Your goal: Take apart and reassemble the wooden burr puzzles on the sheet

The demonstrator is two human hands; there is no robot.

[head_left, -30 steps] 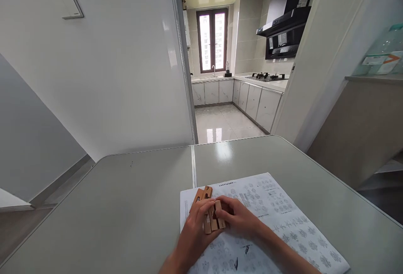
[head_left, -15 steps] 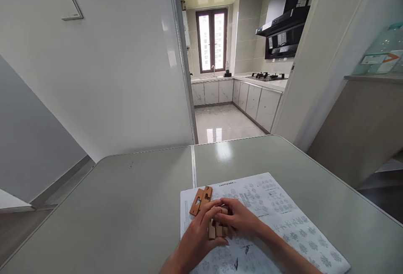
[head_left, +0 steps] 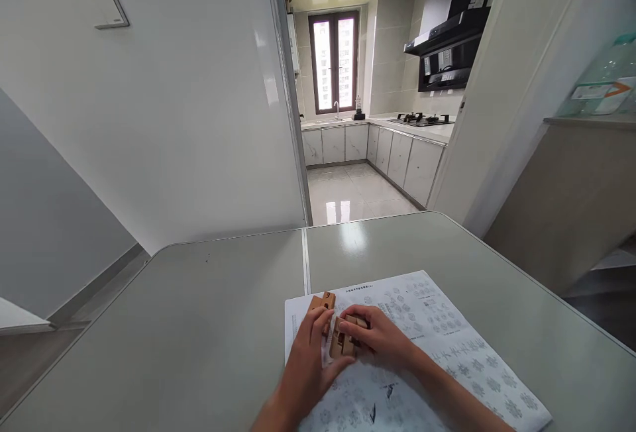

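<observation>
Two wooden blocks [head_left: 328, 299] lie apart near sheet's [head_left: 442, 339] far left corner; cluster [head_left: 336, 347] pinched in your right hand [head_left: 381, 334], over sheet, looks part-joined. Your left hand [head_left: 310, 352] curves open beside it.

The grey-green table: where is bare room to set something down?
The table is bare left of the left hand and white printed paper, beyond the paper's far edge, and right of it. Crowded: the paper's left part, with right hand, left hand and brown wooden blocks.
</observation>
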